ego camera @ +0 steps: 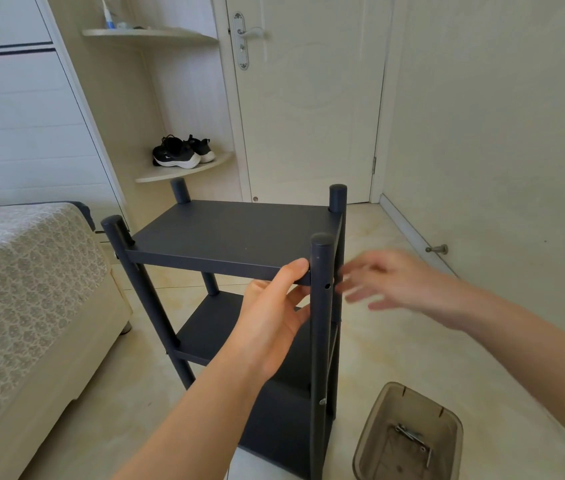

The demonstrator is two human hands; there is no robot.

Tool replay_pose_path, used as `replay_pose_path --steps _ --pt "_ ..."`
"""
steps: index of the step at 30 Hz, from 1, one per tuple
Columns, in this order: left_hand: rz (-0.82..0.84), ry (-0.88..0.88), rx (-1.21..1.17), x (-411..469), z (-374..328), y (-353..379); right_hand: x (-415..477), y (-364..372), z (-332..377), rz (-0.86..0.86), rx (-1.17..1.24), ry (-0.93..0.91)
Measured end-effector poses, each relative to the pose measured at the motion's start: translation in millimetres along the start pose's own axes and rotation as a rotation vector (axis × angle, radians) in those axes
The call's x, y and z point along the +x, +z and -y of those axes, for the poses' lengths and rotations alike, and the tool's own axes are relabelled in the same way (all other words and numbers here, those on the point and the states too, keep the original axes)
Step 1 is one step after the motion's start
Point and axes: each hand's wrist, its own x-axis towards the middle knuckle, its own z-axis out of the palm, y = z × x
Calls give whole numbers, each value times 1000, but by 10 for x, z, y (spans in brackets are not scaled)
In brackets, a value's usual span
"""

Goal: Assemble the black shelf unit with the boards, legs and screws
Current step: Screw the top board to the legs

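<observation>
Shelf unit (205, 327) upright | left hand (270, 317) grips top board (232, 230) edge | right hand (388, 285) spread, beside leg (320, 344)

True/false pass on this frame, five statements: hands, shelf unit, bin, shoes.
1. The left hand grips the top board beside the front right leg. True.
2. The right hand holds a screwdriver. False: fingers spread, no tool visible.
3. The shelf unit lies on its side. False: it stands upright.
4. The bin on the floor holds metal hardware. True.
5. The shoes sit on the floor. False: they sit on the corner shelf.
</observation>
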Motion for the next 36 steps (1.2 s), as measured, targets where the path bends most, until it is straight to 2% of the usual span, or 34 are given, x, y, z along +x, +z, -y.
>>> replay_pose_path --steps 2,3,5,9,12,15,22,27,30,33,36 --pt "-25 -23 -5 17 -7 8 154 -83 73 -275 189 0" --pt "-43 -26 -1 21 -8 13 242 -95 106 -366 209 2" --pt "-58 -25 15 22 -6 15 414 -67 154 -418 188 10" --pt "-39 -18 57 7 -8 20 698 125 228 -334 329 53" --pt "-53 -26 92 14 3 4 817 232 257 -348 418 83" --pt "-56 -38 113 3 29 -22 859 240 236 -371 449 87" --pt "59 -72 86 -16 -31 -142 779 254 205 -321 450 129" --pt "93 -76 34 -25 -27 -149 722 183 203 -375 504 133" --pt "101 -81 -7 -21 -23 -143 647 161 212 -447 477 270" --pt "92 -76 -2 -19 -12 -133 561 174 238 -320 513 384" --pt "76 -72 15 -20 -3 -118 542 194 287 -265 576 334"
